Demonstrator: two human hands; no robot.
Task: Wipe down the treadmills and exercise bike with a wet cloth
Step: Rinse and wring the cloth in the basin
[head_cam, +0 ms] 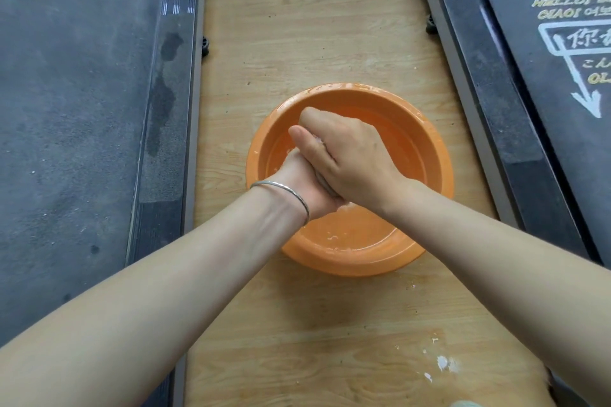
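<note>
Head: round orange plastic basin (353, 263); hands (299, 180) (350, 158) grip cloth (324, 184).

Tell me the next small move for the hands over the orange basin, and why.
Probably twist the cloth hard, so its water drains into the basin. The left hand and the right hand both hold it bunched between them, directly above the basin, which holds water. Carried off dripping, it would likely wet the wooden floor.
</note>
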